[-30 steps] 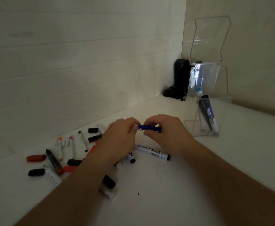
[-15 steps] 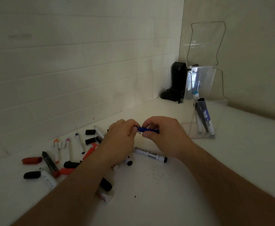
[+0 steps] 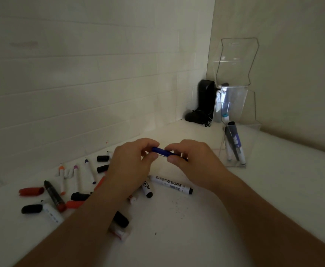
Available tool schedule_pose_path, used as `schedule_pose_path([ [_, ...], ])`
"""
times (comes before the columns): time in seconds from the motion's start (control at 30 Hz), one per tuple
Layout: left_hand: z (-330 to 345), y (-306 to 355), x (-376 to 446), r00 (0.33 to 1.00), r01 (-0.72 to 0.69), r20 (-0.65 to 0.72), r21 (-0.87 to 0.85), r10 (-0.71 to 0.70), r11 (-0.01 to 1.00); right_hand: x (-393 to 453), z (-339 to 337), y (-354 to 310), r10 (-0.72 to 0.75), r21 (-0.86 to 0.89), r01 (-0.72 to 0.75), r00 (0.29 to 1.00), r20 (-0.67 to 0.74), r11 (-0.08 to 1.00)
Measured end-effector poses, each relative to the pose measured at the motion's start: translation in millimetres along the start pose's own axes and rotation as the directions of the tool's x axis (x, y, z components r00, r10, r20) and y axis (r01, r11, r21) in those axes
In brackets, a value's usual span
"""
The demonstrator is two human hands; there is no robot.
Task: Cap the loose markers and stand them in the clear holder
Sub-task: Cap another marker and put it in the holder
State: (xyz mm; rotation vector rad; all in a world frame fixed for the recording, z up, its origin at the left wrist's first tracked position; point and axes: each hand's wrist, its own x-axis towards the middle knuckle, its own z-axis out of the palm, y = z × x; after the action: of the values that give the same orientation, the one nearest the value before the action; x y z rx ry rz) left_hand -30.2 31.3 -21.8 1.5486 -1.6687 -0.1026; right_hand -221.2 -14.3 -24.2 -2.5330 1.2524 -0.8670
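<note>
Both hands meet above the white counter, pinching a blue marker (image 3: 162, 151) that lies level between them. My left hand (image 3: 132, 166) grips its left end and my right hand (image 3: 190, 162) its right end; whether the cap is on is hidden by the fingers. The clear holder (image 3: 251, 151) stands to the right of my right hand with three markers (image 3: 235, 143) leaning in it. A white whiteboard marker (image 3: 172, 185) with a black end lies just below my hands. Several loose markers and caps (image 3: 65, 189) are scattered at the left.
A black device (image 3: 206, 101) with a cord sits in the far corner. Behind the holder stands a tall clear acrylic stand (image 3: 235, 78). A tiled wall runs along the back and a plain wall along the right. A red cap (image 3: 31, 191) lies far left.
The hands stay pinched on the blue marker, which has tilted slightly, its right end now lower. The view has shifted a little, so the holder sits lower in the picture.
</note>
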Motion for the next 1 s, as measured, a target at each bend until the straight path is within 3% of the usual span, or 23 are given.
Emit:
schedule_pose_path([
  [0.17,-3,17,-5,0.986,-0.079,-0.162,-0.245,0.039,0.966,7,-25,-16,0.009,-0.015,-0.010,0.996,-0.084,1.000],
  [0.27,0,26,-8,0.978,-0.203,-0.091,-0.206,0.188,0.957,3,-63,-29,0.072,0.163,-0.041,0.979,-0.189,0.986],
  [0.37,10,26,-12,0.955,-0.293,0.021,-0.096,0.296,0.951,-1,-109,-28,0.109,0.223,-0.011,0.893,-0.436,0.975],
  [0.47,24,25,-17,0.922,-0.358,0.134,-0.060,0.363,0.932,-3,-140,-10,0.168,0.222,-0.047,0.807,-0.566,0.974],
  [0.53,33,25,-18,0.892,-0.408,0.188,-0.058,0.411,0.911,-5,-147,5,0.230,0.194,-0.145,0.798,-0.557,0.970],
  [0.63,41,28,-19,0.860,-0.450,0.239,-0.058,0.450,0.891,-10,-140,23,0.284,0.050,-0.295,0.843,-0.457,0.954],
  [0.77,43,24,-18,0.857,-0.460,0.244,-0.040,0.455,0.887,-17,-127,29,0.287,-0.041,-0.328,0.876,-0.388,0.944],
  [1.0,37,19,-17,0.873,-0.432,0.222,-0.065,0.435,0.899,-16,-122,42,0.278,-0.407,-0.374,0.920,-0.277,0.833],
])
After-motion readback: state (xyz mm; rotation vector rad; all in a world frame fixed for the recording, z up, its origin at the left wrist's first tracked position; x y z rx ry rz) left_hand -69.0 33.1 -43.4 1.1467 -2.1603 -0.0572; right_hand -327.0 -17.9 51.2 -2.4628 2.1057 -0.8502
